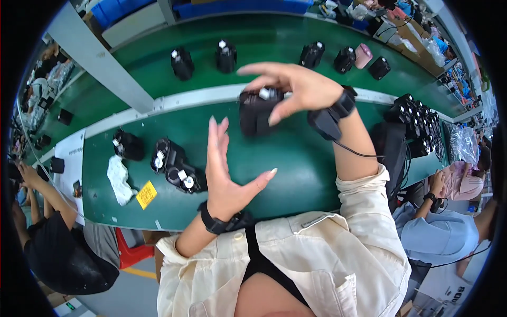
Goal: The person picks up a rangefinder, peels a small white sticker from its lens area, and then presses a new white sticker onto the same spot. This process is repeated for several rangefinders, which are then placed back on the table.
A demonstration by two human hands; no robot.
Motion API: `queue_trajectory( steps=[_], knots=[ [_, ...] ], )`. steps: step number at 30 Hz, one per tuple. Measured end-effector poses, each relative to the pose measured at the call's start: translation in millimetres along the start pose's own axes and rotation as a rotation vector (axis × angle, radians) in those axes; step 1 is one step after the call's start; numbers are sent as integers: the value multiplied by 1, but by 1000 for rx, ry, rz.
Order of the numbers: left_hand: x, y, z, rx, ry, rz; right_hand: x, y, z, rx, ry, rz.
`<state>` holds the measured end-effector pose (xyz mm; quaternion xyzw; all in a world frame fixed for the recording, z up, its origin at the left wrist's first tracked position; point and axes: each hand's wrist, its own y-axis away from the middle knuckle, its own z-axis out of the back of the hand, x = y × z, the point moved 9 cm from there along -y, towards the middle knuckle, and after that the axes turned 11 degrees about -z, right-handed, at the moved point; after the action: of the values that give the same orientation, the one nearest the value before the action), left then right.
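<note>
My right hand (302, 87) is round the top of a black housing (257, 113) with a white piece on top, beside the metal rail. The thumb lies along its side while some fingers pass behind, partly hidden; the index finger sticks out. My left hand (224, 182) hangs over the green table (296, 174), thumb and fingers wide apart, holding nothing. Left of it stand similar black housings (182, 177) (168, 153) with round white parts on top, and one more black housing (128, 145) farther left.
A crumpled white cloth or bag (120, 179) and a yellow note (147, 195) lie at the left. Beyond the rail (206, 96), a green conveyor (285, 39) carries several black housings and a pink object (363, 56). Many black units (417, 119) stand at right. People sit on both sides.
</note>
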<state>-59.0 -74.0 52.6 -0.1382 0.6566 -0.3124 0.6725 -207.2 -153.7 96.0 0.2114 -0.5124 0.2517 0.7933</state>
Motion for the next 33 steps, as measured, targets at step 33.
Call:
queue_trajectory(
  steps=[33],
  knots=[
    [-25,5,22,-122,-426,-216,78,38,-60,-629,286,219]
  ],
)
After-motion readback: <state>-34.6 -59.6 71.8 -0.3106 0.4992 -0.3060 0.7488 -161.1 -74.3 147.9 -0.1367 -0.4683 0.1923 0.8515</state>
